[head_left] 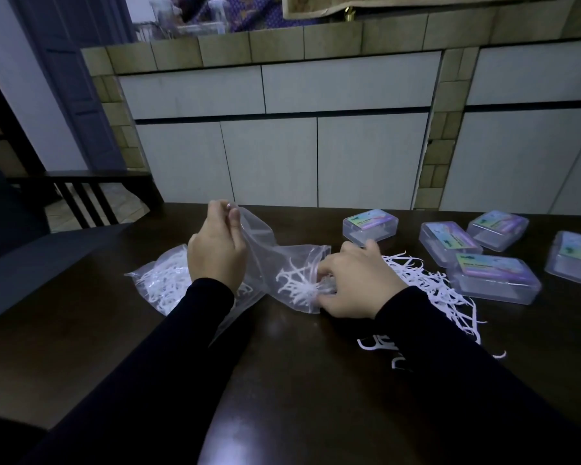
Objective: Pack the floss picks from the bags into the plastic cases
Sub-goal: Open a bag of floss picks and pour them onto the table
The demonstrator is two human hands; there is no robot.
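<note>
- Head view: a clear, crinkled plastic bag lies stretched across the dark glossy table, its long axis running left to right, mouth toward the right.
- The left hand pinches the bag's raised far corner between thumb and curled fingers.
- The right hand reaches into the mouth, its fingers curled round a white cluster of floss picks inside.
- A loose pile of picks lies just right of that hand.
- A second bag of picks lies at left.
- Five rounded, clear plastic cases with colourful labels lie at right.
</note>
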